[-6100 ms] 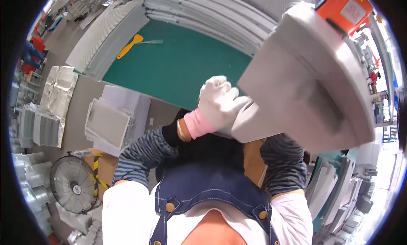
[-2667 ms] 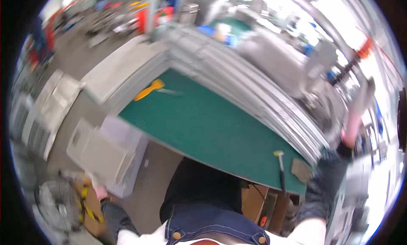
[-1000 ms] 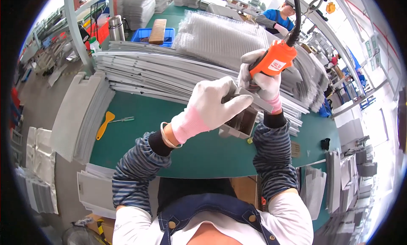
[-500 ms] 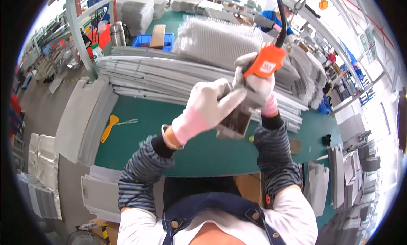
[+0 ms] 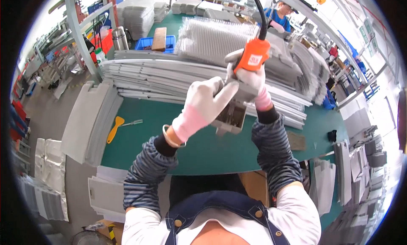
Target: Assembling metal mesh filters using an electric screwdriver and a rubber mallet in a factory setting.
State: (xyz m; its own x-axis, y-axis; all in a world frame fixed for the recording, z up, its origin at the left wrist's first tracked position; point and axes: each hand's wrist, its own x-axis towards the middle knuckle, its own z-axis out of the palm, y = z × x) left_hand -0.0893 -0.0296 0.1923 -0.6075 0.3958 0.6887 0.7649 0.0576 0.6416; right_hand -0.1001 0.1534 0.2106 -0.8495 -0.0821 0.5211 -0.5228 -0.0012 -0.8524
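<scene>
My right hand (image 5: 250, 82), in a white glove with a pink cuff, grips an orange power tool (image 5: 251, 58) whose black cable runs up out of view. Its lower body is a grey metal box (image 5: 233, 116) with an open front. My left hand (image 5: 203, 103), gloved the same way, rests its fingers on top of that grey box, next to my right hand. Both hands are raised above the green table (image 5: 169, 135).
Tall stacks of grey flat panels (image 5: 169, 77) line the table's far side. A yellow-handled scraper (image 5: 115, 127) lies at the table's left. More grey panels (image 5: 87, 118) lean off the left edge. Another person (image 5: 280, 18) works at the back.
Earlier I carried a large grey panel; it is gone now. Over the last second both hands and the orange tool stayed together, shifting slightly up and right.
</scene>
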